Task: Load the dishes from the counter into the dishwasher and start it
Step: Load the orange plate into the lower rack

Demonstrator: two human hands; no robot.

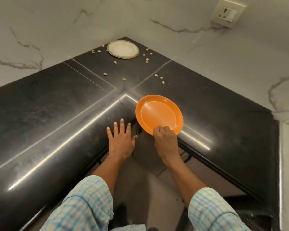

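Right hand (165,139): pinches near rim of orange plate (158,112); plate extends toward 11 o'clock from grip.
Left hand (121,140): fingers spread, at counter (57,114) edge (holding nothing).
White plate (123,49): 12 o'clock, far corner.

Near plate (158,114) before far plate (123,49) on counter (57,114).

Holds the left hand (121,140) flat, palm down, fingers spread toward 12 o'clock, thumb toward 3. Pinches the 6 o'clock rim of the orange plate (158,112) with the right hand (165,140), fingers curled, at 3 o'clock of the left. Stretches both bare forearms (107,169) forward from checked sleeves (83,202)
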